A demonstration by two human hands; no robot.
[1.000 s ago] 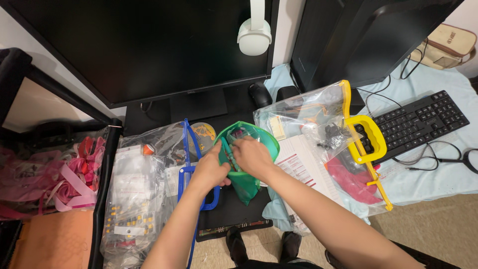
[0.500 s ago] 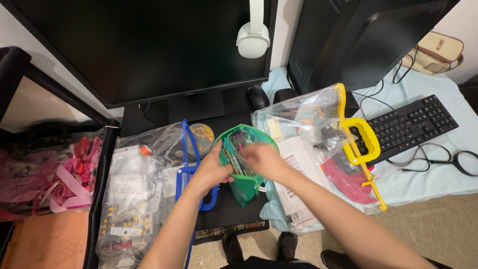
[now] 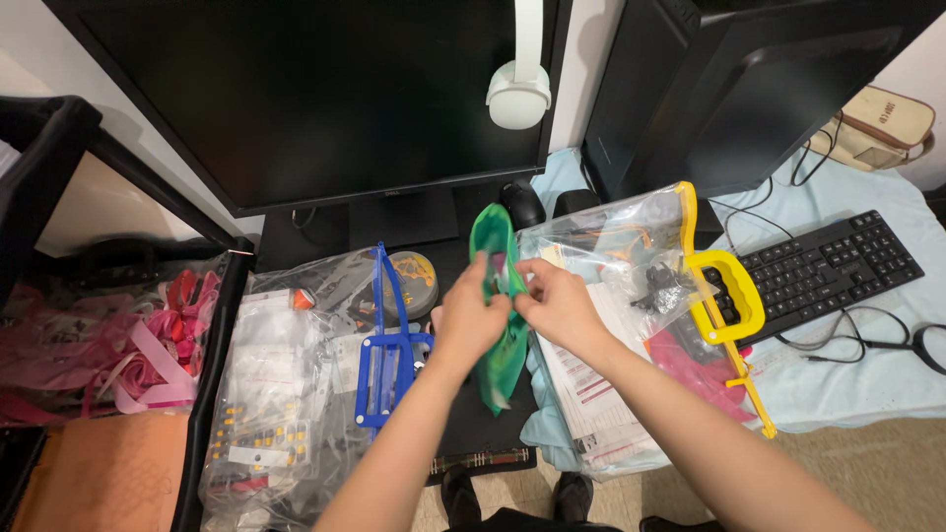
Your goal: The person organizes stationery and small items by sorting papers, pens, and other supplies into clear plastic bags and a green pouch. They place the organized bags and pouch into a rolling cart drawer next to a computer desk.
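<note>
Cluttered with pouches and papers, the table [image 3: 473, 433] sits below a large dark monitor [image 3: 315, 99], seen from above by the person working at it. Both hands meet at the centre of the view, holding a green zip pouch [image 3: 501, 325] upright just above the table. The left hand [image 3: 470, 317] pinches the pouch's left edge near the top, and the right hand [image 3: 557, 305] grips the opposite edge, fingers curled around the plastic; the pouch hangs down between them, its lower end near the table. Just left of the hands lies a clear pouch with a blue handle [image 3: 389, 345], resting on other clear bags, one of which holds blister packs of pills [image 3: 261, 433]. Just right of the hands lies a clear pouch with a yellow handle [image 3: 724, 296], on top of printed papers [image 3: 591, 394] and a light blue cloth [image 3: 847, 379]. Farther right sits a black keyboard [image 3: 833, 266]. At far left, a dark-framed bin [image 3: 212, 374] holds pink ribbons [image 3: 148, 345]. White headphones [image 3: 519, 89] hang beside the monitor, above the hands.
</note>
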